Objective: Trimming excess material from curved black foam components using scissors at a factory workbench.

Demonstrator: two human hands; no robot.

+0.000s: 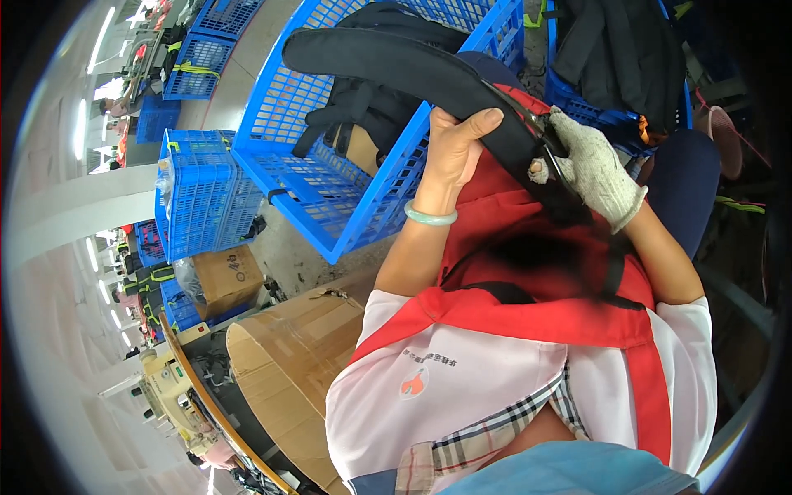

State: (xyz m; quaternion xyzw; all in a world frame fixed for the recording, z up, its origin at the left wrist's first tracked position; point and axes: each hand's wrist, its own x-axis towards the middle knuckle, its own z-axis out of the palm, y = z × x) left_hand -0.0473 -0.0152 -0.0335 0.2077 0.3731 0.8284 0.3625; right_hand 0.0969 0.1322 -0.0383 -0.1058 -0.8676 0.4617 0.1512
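Head view: we are looking down past a red apron (pixel 540 326) at a black, curved strap (pixel 445 82). Taking the crate (pixel 363 216) as landmark, we are seeing the strap's far end reaching over its opening and the near end slanting down to the crate's right, above the apron. Just right of the crate, the left hand (pixel 454 148), wearing a bracelet (pixel 431 217), is gripping the strap; its thumb is lying across the strap while its fingers are curling mostly out of sight. Farther right of the crate, the right hand (pixel 598 169), gloved in white, is closing around a thin, dark tool (pixel 558 163) at the strap's near end; we cannot tell the tool's kind. Inside the crate we are finding dark pieces (pixel 359 107) lying heaped. Well to its right, a second crate (pixel 569 103) is holding more of them. Left of the landmark, stacked crates (pixel 202 198) are standing; below these, a carton (pixel 231 279) is resting. Below the landmark, bent cardboard (pixel 289 355) is curving, with a sewing machine (pixel 175 392) standing left of it.
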